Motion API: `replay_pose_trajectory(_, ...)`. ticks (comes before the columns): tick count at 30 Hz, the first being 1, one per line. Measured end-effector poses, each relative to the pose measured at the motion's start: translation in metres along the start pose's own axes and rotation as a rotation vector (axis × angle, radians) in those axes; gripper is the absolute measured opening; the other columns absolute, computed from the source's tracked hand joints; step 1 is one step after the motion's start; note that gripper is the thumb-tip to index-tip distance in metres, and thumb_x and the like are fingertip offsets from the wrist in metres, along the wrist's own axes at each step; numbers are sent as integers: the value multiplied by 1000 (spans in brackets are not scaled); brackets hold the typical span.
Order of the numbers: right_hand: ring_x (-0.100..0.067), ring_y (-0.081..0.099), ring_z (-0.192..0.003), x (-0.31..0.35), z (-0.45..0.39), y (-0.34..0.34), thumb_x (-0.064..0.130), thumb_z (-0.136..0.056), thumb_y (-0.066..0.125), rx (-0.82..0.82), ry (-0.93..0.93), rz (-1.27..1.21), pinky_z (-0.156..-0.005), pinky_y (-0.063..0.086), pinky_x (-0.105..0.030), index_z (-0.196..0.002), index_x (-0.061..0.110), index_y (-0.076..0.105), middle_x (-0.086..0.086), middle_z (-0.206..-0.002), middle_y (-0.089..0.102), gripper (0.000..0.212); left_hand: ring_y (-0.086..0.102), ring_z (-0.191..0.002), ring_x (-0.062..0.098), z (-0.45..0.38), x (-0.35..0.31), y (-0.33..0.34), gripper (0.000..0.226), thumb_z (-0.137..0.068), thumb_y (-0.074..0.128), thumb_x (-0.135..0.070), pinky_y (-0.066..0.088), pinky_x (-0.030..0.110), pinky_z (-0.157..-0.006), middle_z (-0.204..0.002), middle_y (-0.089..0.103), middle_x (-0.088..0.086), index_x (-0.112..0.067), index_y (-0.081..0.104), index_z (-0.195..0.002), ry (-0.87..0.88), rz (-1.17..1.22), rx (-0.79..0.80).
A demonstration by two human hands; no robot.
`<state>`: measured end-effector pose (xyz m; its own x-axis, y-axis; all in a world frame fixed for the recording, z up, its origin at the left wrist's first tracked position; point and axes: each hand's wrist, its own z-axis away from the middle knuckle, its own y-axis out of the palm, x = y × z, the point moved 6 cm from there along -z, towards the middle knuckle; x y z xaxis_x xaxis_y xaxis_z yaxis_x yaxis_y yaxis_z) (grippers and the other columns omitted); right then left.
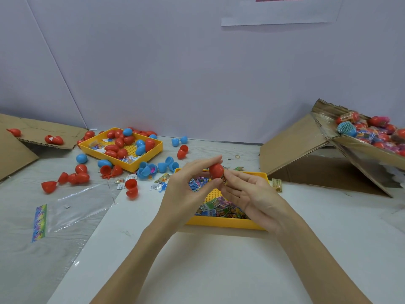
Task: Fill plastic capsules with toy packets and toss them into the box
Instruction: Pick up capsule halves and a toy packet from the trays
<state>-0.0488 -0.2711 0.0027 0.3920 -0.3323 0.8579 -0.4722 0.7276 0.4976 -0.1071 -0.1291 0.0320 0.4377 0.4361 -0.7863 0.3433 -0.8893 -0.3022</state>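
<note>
White table (219,270): left hand (186,189) pinches red capsule (216,171); right hand (252,194) grip relaxed, wide.

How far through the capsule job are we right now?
Done: filled capsules pile in the tilted cardboard box. In hand: the left hand pinches a red plastic capsule, with the right hand at its lower end. Left: many empty red and blue capsule halves and a yellow tray of toy packets.
</note>
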Motion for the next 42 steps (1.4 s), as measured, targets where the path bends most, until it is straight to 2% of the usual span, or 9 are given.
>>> replay_pose_trajectory(4,-20,75,-97,-4,3,9,25,-83,78,46,77,-84,-74,60,-24,-109,6,80,-14,-111,76,31,62,-124,16,-1,-3,-2,52,-90,72,-23,52,28,-102,-130,69,-9,-21,61,-141,70,-46,5)
replay_pose_trajectory(9,-22,75,-94,-8,6,16,22,-80,81,72,164,-240,-74,60,-25,-98,8,82,-14,-107,76,23,62,-122,3,0,-10,-2,58,-92,70,-22,48,19,-104,-132,67,-14,-20,53,-147,136,-106,-10)
replay_pose_trajectory(14,-22,75,-96,-9,9,20,22,-83,79,89,182,-285,-77,61,-27,-95,6,82,-15,-109,76,20,66,-118,4,0,-7,-6,46,-91,71,-22,52,22,-101,-128,70,-11,-17,65,-136,129,-66,-39)
replay_pose_trajectory(22,-25,75,-96,-10,12,25,19,-81,79,83,220,-336,-75,61,-28,-89,5,82,-17,-105,75,17,65,-121,3,0,-7,-8,46,-89,70,-18,51,19,-101,-127,70,-11,-17,63,-135,130,-10,-28)
replay_pose_trajectory(30,-26,75,-96,-11,11,20,19,-81,82,47,209,-326,-72,61,-29,-95,2,81,-19,-103,75,22,66,-121,7,2,-4,-6,41,-91,68,-12,53,24,-101,-129,69,-5,-11,64,-132,140,-17,-27)
replay_pose_trajectory(35,-23,75,-104,-4,10,14,34,-87,76,-2,113,-118,-75,61,-26,-98,8,83,-17,-115,76,29,67,-115,1,2,-11,-5,45,-94,66,-28,52,18,-97,-126,69,-15,-16,63,-138,112,-66,-27)
replay_pose_trajectory(38,-20,76,-86,11,12,1,40,-94,65,-79,91,-88,-66,61,-24,-106,-2,78,-16,-110,77,45,65,-117,-1,2,-9,-14,40,-100,56,-34,52,17,-95,-128,70,-14,-21,64,-138,52,-55,-96)
replay_pose_trajectory(40,-17,70,-71,41,12,-11,36,-95,60,-100,51,-253,-56,57,-22,-118,-6,69,-14,-99,75,49,67,-113,-1,1,-6,-24,37,-103,50,-32,52,14,-90,-120,73,-13,-18,67,-132,27,-54,-179)
replay_pose_trajectory(42,-16,67,-66,89,13,-31,32,-93,56,-147,-104,-434,-53,53,-22,-130,-5,62,-12,-92,73,53,69,-98,-4,0,-3,-30,37,-104,47,-32,53,13,-83,-111,76,-12,-15,70,-127,7,-94,-237)
